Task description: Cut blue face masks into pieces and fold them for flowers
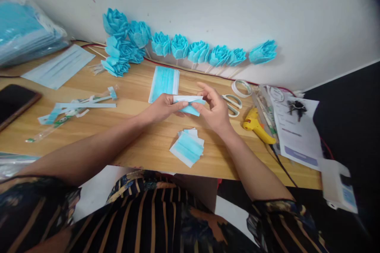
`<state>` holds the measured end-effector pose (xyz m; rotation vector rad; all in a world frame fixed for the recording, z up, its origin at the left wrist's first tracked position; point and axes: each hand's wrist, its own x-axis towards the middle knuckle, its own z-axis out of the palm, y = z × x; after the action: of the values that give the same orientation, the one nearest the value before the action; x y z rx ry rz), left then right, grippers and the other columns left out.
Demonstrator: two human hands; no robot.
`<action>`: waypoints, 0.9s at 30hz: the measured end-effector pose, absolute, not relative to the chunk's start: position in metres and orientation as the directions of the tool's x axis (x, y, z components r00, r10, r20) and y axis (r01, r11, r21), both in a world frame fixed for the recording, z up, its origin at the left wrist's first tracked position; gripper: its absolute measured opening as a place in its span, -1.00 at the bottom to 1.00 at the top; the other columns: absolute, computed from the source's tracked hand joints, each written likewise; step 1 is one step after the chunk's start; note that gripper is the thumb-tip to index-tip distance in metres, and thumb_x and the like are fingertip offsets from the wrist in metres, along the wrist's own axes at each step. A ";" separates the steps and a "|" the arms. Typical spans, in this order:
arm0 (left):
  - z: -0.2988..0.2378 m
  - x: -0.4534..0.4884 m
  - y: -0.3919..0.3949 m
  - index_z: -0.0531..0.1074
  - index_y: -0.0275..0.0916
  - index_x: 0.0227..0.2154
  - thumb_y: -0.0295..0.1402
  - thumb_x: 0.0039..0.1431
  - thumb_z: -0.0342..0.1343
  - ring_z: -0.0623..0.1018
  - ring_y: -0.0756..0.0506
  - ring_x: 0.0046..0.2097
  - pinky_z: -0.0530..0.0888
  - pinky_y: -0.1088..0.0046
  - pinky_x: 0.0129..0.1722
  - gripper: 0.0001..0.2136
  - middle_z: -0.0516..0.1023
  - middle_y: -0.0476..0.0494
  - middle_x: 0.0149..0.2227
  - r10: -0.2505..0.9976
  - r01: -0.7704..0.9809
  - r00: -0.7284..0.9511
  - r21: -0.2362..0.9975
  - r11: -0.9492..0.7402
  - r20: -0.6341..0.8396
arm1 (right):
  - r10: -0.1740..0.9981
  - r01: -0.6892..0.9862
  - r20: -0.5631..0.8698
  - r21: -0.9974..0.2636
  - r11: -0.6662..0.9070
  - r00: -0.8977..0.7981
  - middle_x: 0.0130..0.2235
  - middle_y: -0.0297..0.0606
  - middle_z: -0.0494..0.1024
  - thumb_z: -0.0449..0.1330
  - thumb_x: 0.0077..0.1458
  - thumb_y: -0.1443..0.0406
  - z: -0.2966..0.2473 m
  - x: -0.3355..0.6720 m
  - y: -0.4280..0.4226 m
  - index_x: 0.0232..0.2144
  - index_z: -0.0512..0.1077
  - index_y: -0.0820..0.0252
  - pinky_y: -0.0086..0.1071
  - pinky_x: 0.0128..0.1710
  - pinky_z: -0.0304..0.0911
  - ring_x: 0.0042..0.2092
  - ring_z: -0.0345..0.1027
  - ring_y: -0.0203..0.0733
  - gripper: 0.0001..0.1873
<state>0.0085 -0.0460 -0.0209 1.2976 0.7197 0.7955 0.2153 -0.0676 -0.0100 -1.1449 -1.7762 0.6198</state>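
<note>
Between my two hands is a small blue and white piece of face-mask fabric [194, 108], its white edge turned over along the top. My left hand [165, 107] pinches its left end, thumb on top. On the right side, my right hand [215, 108] grips it between thumb and curled fingers, with the index finger raised. Just below my hands lies a loose pile of cut mask pieces [188, 147]. Behind my left hand rests a stack of blue pleated mask pieces [164, 84]. White-handled scissors [234, 104] lie beyond my right hand, partly covered by it.
Blue fabric flowers [179, 46] on sticks line the wall. Tape [241, 88], a yellow glue gun [257, 125] and keys on a paper sheet [297, 134] lie right. Left are cut strips [80, 106], a phone [16, 104] and bagged masks [26, 31].
</note>
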 end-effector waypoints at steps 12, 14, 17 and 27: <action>-0.019 0.008 -0.044 0.61 -0.33 -0.38 -0.02 -0.13 0.46 0.59 -0.03 -0.40 0.55 0.46 -0.33 -0.56 0.66 -0.15 -0.42 0.847 0.038 0.529 0.998 0.047 -0.059 | 0.971 0.242 0.222 -0.941 0.238 -0.089 -0.37 -0.32 0.64 0.35 0.07 0.11 -0.008 0.216 -0.065 -0.35 0.62 0.12 -0.35 -0.33 0.36 -0.36 0.43 -0.24 -0.79; -0.019 0.008 -0.043 0.60 -0.33 -0.40 -0.04 -0.13 0.46 0.57 -0.01 -0.43 0.51 0.48 -0.38 -0.58 0.64 -0.13 -0.46 0.865 0.052 0.499 0.998 0.035 -0.057 | 0.967 0.260 0.241 -0.932 0.254 -0.079 -0.38 -0.33 0.64 0.34 0.07 0.13 -0.007 0.215 -0.066 -0.36 0.62 0.13 -0.36 -0.34 0.35 -0.37 0.43 -0.25 -0.80; -0.019 0.009 -0.043 0.61 -0.33 -0.38 -0.04 -0.11 0.45 0.54 0.00 -0.45 0.48 0.50 -0.42 -0.58 0.62 -0.12 -0.47 0.885 0.054 0.463 0.998 0.030 -0.051 | 0.960 0.290 0.272 -0.915 0.280 -0.068 -0.38 -0.33 0.64 0.34 0.08 0.15 -0.006 0.215 -0.066 -0.38 0.60 0.14 -0.37 -0.35 0.34 -0.38 0.43 -0.26 -0.82; -0.017 0.009 -0.044 0.59 -0.30 -0.33 -0.06 0.01 0.34 0.49 0.00 -0.37 0.38 0.49 -0.36 -0.64 0.61 -0.08 -0.39 0.900 0.037 0.421 0.990 -0.138 0.110 | 0.937 0.380 0.344 -0.861 0.339 -0.058 -0.40 -0.36 0.60 0.36 0.08 0.17 -0.007 0.216 -0.066 -0.41 0.56 0.12 -0.37 -0.36 0.30 -0.40 0.39 -0.28 -0.84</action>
<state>0.0090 -0.0438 -0.0171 1.5237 0.8648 0.9375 0.2160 -0.0660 -0.0069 -1.2091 -1.6277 0.7161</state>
